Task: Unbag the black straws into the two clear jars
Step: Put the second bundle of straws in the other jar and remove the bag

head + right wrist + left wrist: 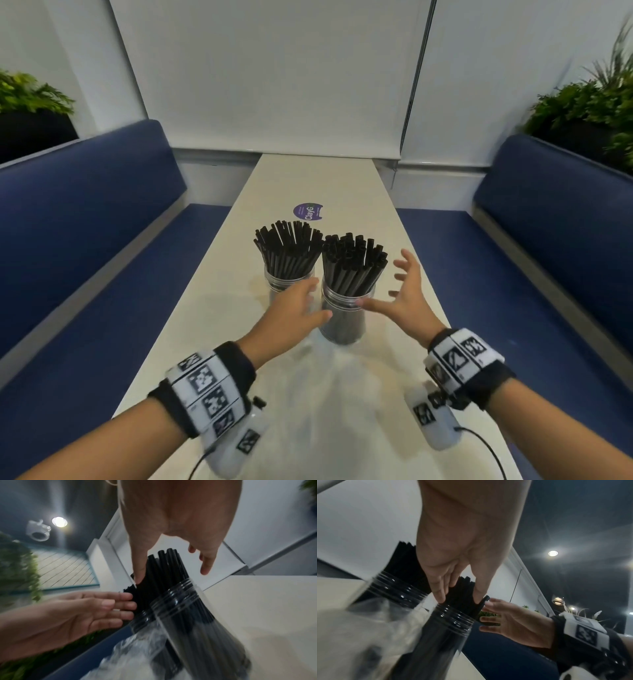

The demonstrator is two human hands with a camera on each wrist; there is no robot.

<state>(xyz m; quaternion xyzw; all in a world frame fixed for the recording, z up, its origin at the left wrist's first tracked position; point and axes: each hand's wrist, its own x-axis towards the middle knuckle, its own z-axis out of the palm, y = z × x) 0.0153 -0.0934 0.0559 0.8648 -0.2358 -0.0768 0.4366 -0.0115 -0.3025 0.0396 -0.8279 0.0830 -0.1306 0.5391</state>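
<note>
Two clear jars stand side by side on the white table, both packed with upright black straws. The farther jar holds one bunch of straws; the nearer jar holds another. My left hand is open on the nearer jar's left, in front of the farther jar. My right hand is open with spread fingers on that jar's right. Both thumbs reach close to its rim; I cannot tell whether they touch. The empty clear bag lies crumpled in front of the jars, also in the left wrist view.
A round purple sticker lies on the table behind the jars. Blue benches run along both long sides of the narrow table. Potted plants sit behind the bench backs. The table's far end meets a white wall.
</note>
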